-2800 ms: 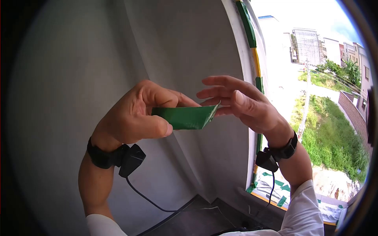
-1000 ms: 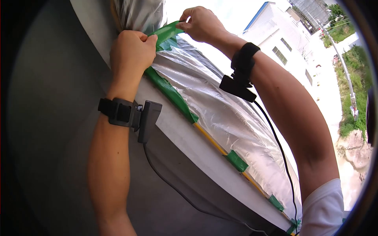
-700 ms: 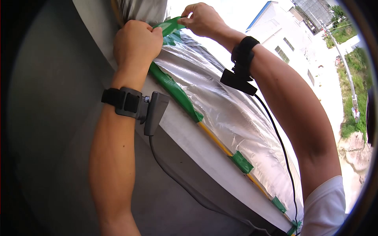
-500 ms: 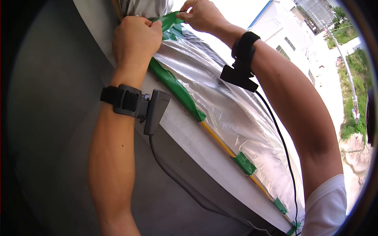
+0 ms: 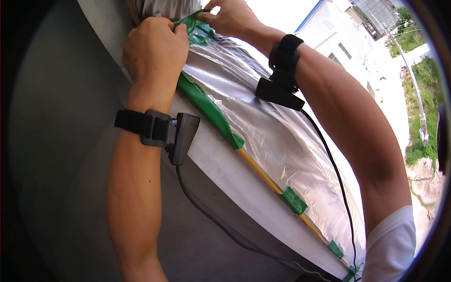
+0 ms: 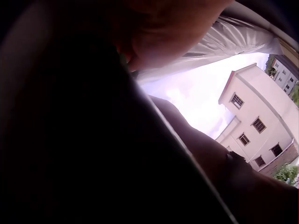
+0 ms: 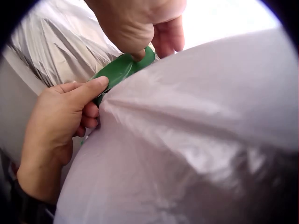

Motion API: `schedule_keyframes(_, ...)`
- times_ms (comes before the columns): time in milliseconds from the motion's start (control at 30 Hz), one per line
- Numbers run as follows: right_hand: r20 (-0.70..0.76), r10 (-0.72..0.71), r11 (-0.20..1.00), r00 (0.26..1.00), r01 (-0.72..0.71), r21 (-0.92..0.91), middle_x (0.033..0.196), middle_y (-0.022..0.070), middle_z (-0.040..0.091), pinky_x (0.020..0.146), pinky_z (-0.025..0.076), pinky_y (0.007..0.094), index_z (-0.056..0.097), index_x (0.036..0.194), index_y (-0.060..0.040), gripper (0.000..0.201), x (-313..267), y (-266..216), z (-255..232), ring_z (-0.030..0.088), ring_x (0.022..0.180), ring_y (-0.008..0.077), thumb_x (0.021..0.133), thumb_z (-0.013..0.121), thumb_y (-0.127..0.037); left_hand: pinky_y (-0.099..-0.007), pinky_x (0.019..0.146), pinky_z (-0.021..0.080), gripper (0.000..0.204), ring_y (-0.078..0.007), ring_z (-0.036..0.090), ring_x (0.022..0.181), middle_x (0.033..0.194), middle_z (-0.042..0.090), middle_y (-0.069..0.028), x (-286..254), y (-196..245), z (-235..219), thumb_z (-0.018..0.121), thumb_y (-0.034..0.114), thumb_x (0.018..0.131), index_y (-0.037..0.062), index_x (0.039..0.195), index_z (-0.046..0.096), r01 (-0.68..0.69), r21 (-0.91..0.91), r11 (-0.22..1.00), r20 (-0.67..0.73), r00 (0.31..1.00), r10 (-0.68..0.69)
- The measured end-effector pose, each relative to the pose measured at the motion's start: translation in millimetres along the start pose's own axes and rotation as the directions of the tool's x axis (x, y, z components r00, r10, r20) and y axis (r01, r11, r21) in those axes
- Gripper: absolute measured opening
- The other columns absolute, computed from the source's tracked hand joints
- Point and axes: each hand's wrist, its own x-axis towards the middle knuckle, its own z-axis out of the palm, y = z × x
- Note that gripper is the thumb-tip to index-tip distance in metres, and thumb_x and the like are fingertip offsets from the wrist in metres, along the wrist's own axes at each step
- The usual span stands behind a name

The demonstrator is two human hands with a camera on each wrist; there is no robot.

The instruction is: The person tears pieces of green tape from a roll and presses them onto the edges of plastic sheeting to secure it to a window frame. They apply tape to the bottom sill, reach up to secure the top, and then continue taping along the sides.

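Note:
A strip of green tape [image 5: 190, 22] is held between both hands high at the window edge, against a silvery plastic sheet [image 5: 268, 131]. My left hand [image 5: 157, 56] pinches its left end, with the thumb on top of the strip in the right wrist view. At the other end my right hand [image 5: 231, 19] pinches the tape between thumb and fingers. The tape [image 7: 120, 69] spans the short gap between the hands, over the gathered sheet. In the left wrist view, a dark shape covers much of the picture and the left hand's fingertips are hidden.
A long green tape piece [image 5: 209, 110] and a shorter tape patch [image 5: 293, 201] lie along a yellow strip [image 5: 260, 171] at the window's edge. A grey wall [image 5: 66, 164] stands at left. Black cables [image 5: 211, 221] hang from the wrist cameras. Outside is a white building [image 5: 336, 35].
Earlier, the left hand held the tape before the wall with the right hand open beside it. Both hands then moved up to the window edge; the stretched strip now looks slacker and closer to the sheet.

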Motion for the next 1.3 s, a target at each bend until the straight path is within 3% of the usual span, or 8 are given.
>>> schedule_keyframes(233,-0.029,0.028,0.998,0.999,-0.026,0.049,0.088,0.0151,0.073,0.082,0.054,0.0422,0.076,0.095,-0.0053,0.037,-1.4,-7.4,4.5,0.070,0.087,0.0317,0.084,0.072,-0.041,-0.0427,0.080,0.055,0.036,-0.0369,0.071,0.089,0.092,0.073,-0.0182,-3.0,1.6,-0.3,0.070,0.038,0.084,0.0049,0.098,0.076,-0.012,0.005,1.000,-0.014,1.000,0.012)
schedule_keyframes(333,0.153,0.170,0.983,0.973,-0.158,-0.090,0.086,0.0175,0.072,0.080,0.054,0.0424,0.076,0.090,-0.0018,0.040,-4.8,-10.3,-5.6,0.070,0.084,0.0330,0.083,0.072,-0.041,-0.0425,0.081,0.055,0.037,-0.0364,0.071,0.091,0.095,0.073,-0.0184,-10.2,2.6,0.9,0.071,0.037,0.083,0.0045,0.100,0.076,-0.021,0.000,1.000,-0.024,0.999,0.021)
schedule_keyframes(533,-0.015,0.056,0.997,0.998,-0.057,-0.058,0.085,0.0190,0.071,0.077,0.055,0.0404,0.075,0.090,-0.0003,0.031,-0.5,-3.9,4.5,0.070,0.081,0.0317,0.082,0.070,-0.030,-0.0413,0.081,0.055,0.039,-0.0358,0.071,0.089,0.094,0.074,-0.0170,-3.4,-1.2,-1.1,0.072,0.038,0.083,0.0035,0.101,0.075,0.015,-0.035,0.999,0.024,1.000,-0.014)
schedule_keyframes(667,0.107,0.038,0.933,0.994,-0.073,0.353,0.093,0.0173,0.072,0.079,0.054,0.0376,0.075,0.100,-0.0033,0.026,-5.8,-3.0,0.2,0.069,0.084,0.0268,0.082,0.065,-0.019,-0.0424,0.077,0.057,0.026,-0.0354,0.071,0.084,0.085,0.073,-0.0160,-0.6,-3.4,-4.4,0.072,0.031,0.083,0.0078,0.093,0.077,0.035,-0.091,0.995,0.060,0.998,-0.030)
schedule_keyframes(733,0.203,0.040,0.903,0.978,-0.123,0.413,0.096,0.0164,0.073,0.081,0.054,0.0367,0.076,0.103,-0.0049,0.028,-9.3,-6.5,-3.5,0.069,0.085,0.0251,0.082,0.064,-0.018,-0.0325,0.070,0.054,0.039,-0.0202,0.072,0.071,0.074,0.073,-0.0099,3.7,-10.7,-0.7,0.071,0.031,0.084,-0.0013,0.106,0.073,0.068,-0.157,0.985,0.132,0.990,-0.047)
schedule_keyframes(933,0.310,-0.020,0.958,0.951,-0.071,0.278,0.104,0.0128,0.073,0.089,0.052,0.0328,0.074,0.111,-0.0048,0.028,-15.5,-19.9,-18.1,0.069,0.098,0.0213,0.094,0.068,-0.026,-0.0283,0.061,0.052,0.038,-0.0128,0.068,0.064,0.069,0.071,-0.0074,4.8,-14.5,-2.5,0.070,0.027,0.086,-0.0027,0.110,0.071,0.076,-0.238,0.968,0.178,0.983,-0.034)
schedule_keyframes(1033,0.314,-0.043,0.958,0.949,-0.050,0.282,0.098,0.0133,0.074,0.082,0.053,0.0328,0.074,0.108,-0.0033,0.028,-13.5,-23.2,-14.4,0.068,0.089,0.0197,0.094,0.067,-0.026,-0.0408,0.084,0.056,0.036,-0.0352,0.071,0.092,0.095,0.073,-0.0195,5.2,-12.4,-3.8,0.071,0.029,0.082,0.0038,0.108,0.074,0.125,-0.258,0.958,0.208,0.976,-0.072)
schedule_keyframes(1300,0.306,-0.015,0.959,0.952,-0.072,0.273,0.087,0.0123,0.073,0.070,0.053,0.0329,0.074,0.103,-0.0016,0.029,-18.9,-29.4,-16.6,0.063,0.072,0.0152,0.093,0.067,-0.028,-0.0416,0.083,0.055,0.037,-0.0333,0.071,0.089,0.096,0.073,-0.0190,-10.0,-7.8,-24.7,0.070,0.027,0.082,0.0015,0.109,0.072,0.133,-0.347,0.928,0.232,0.971,-0.052)
